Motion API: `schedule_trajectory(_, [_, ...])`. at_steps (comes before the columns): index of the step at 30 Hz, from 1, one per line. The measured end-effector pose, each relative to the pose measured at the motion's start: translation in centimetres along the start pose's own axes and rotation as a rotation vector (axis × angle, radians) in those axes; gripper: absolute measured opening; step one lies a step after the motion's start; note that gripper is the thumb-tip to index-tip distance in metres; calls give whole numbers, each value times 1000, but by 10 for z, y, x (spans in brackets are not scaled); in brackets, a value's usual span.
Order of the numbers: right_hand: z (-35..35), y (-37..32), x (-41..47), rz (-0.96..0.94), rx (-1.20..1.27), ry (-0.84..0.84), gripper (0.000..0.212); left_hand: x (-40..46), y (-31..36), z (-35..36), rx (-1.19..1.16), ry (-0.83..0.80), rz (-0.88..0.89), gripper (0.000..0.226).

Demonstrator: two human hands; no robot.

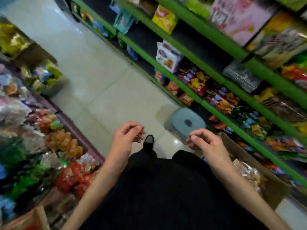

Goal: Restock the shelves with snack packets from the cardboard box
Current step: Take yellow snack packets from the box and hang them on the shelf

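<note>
I look down a shop aisle; the picture is blurred. My left hand [127, 135] hangs over the floor with loosely curled fingers and holds nothing. My right hand [203, 141] is beside it, also loosely curled and empty. A brown cardboard box [272, 185] stands on the floor at the lower right, under my right forearm, with shiny snack packets [247, 171] inside. Green-edged shelves [214, 105] on the right carry many colourful snack packets [221, 100].
A light blue plastic stool [186, 122] stands on the tiled floor [103, 90] by the shelf foot, just ahead of my right hand. Racks of packets [63, 146] line the left side. Another open box [49, 78] with packets sits further up on the left.
</note>
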State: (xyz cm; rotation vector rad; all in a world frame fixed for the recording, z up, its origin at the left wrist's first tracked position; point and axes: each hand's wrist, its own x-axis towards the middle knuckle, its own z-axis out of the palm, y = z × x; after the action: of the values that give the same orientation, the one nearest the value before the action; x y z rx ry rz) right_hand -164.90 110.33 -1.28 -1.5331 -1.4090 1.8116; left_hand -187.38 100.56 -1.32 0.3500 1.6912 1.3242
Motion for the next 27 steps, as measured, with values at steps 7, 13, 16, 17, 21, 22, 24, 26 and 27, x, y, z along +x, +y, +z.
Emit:
schedule_trajectory(7, [-11, -7, -15, 56, 169, 391, 16, 84, 63, 57, 219, -415, 18, 18])
schedule_trajectory(13, [-36, -3, -21, 62, 302, 569, 18, 100, 71, 123, 349, -596, 22, 19])
schedule_trajectory(16, [-59, 4, -20, 45, 397, 626, 19, 94, 67, 160, 405, -672, 4, 18])
schedule_trajectory(17, [-67, 9, -22, 46, 430, 644, 19, 91, 64, 173, 426, -700, -3, 18])
schedule_trajectory(21, [-101, 36, -32, 41, 490, 743, 22, 73, 45, 228, 477, -803, -36, 18])
schedule_trajectory(22, [-108, 43, -35, 45, 502, 772, 23, 69, 40, 240, 490, -831, -45, 20])
schedule_trajectory(24, [-117, 58, -43, 73, 561, 846, 25, 62, 29, 261, 539, -903, -52, 24])
schedule_trajectory(26, [-122, 73, -52, 111, 642, 918, 26, 57, 17, 278, 602, -991, -70, 29])
schedule_trajectory(27, [-123, 81, -56, 129, 676, 949, 26, 56, 10, 287, 635, -1029, -88, 32])
